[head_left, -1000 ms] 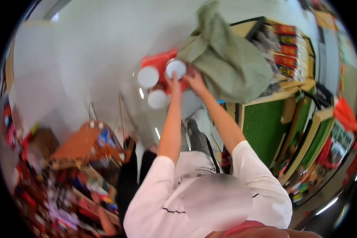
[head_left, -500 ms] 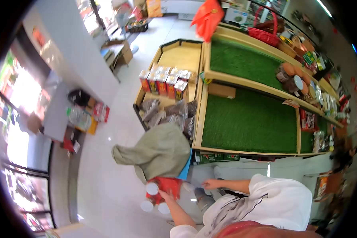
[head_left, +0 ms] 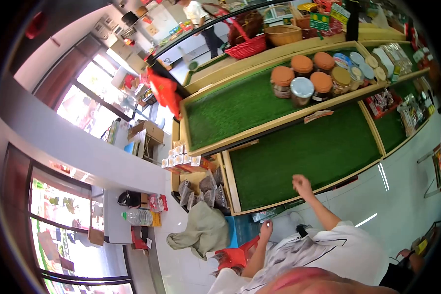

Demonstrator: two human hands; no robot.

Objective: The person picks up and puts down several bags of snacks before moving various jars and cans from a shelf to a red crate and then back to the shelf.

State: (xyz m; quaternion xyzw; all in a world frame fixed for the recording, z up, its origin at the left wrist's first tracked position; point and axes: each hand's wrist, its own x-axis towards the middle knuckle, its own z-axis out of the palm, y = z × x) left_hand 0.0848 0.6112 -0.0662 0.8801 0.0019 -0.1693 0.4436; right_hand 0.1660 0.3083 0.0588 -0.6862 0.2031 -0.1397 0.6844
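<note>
My left hand [head_left: 266, 228] is closed just above a red plastic basket or stool [head_left: 249, 251], with nothing visible in its fingers. Jars with pale lids [head_left: 213, 263] show beside the red plastic, partly hidden by my arm. Left of that hand are a blue box [head_left: 241, 231] and a grey-green cloth bag [head_left: 201, 230]. My right hand [head_left: 301, 185] is raised in a loose fist over the front part of the lower green shelf [head_left: 299, 152], and nothing shows in it.
The upper green shelf [head_left: 230, 108] holds jars with orange lids [head_left: 282, 78]. Behind it are a red basket [head_left: 245, 48] and a person [head_left: 197, 14]. Small boxes [head_left: 181, 161] and bagged goods [head_left: 208, 188] stand at the shelf end. A wall ledge holds a large bottle [head_left: 138, 217].
The view has turned and shifted toward the shelves. My left hand has left the lidded jars by the red plastic. My right hand has risen forward over the lower shelf.
</note>
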